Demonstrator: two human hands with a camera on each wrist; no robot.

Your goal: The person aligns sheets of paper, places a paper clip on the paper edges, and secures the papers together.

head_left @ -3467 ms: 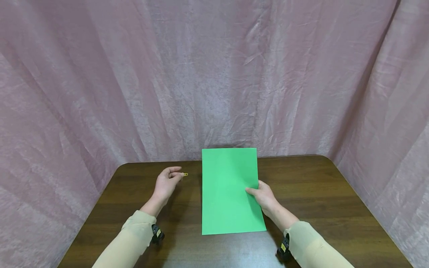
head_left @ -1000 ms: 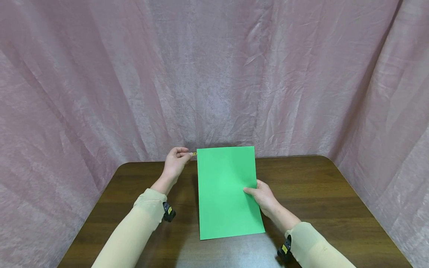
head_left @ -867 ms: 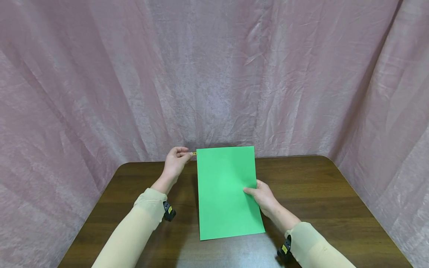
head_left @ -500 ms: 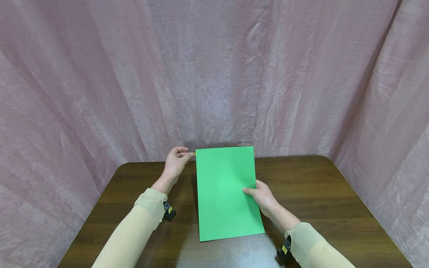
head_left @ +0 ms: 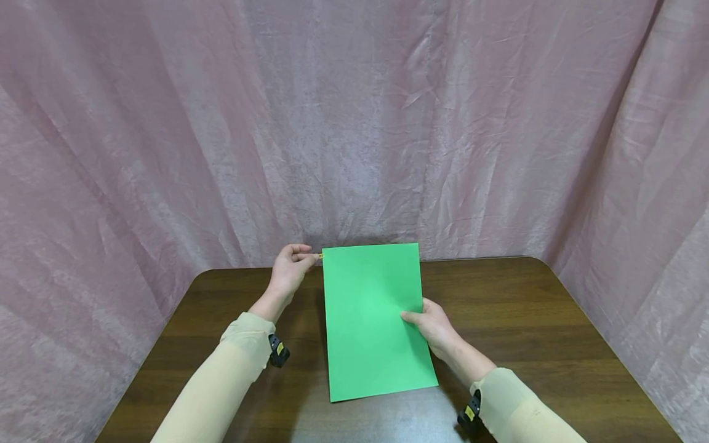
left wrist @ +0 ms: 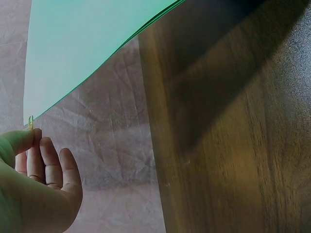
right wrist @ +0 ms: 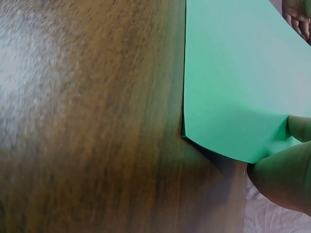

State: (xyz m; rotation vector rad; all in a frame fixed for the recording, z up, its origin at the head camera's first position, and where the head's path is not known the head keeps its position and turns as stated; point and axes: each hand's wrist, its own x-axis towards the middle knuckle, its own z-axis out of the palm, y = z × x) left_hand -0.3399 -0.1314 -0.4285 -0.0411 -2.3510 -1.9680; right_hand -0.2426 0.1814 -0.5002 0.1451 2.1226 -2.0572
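Observation:
Green paper (head_left: 371, 326) is held up over the table at a tilt. In the left wrist view its edge shows more than one layer. My right hand (head_left: 434, 325) grips its right edge, thumb on the front face and fingers behind. Between thumb and index finger of my left hand (head_left: 289, 267) is a small yellow paper clip (left wrist: 30, 122). In the left wrist view this clip overlaps the paper's upper left corner; whether the sheets sit between its loops is too small to tell. The other left fingers are loosely bent.
A dark brown wooden table (head_left: 515, 320) with rounded far corners lies below the hands. Pink velvet curtain (head_left: 354, 123) hangs behind it and along both sides. A black wrist camera (head_left: 279, 351) sits at the left cuff, another wrist camera (head_left: 469, 411) at the right.
Compared with 3.5 seconds ago, my left hand has moved up and right, bringing the clip to the paper's corner. Over the last second the paper has shifted slightly left, covering more of the clip.

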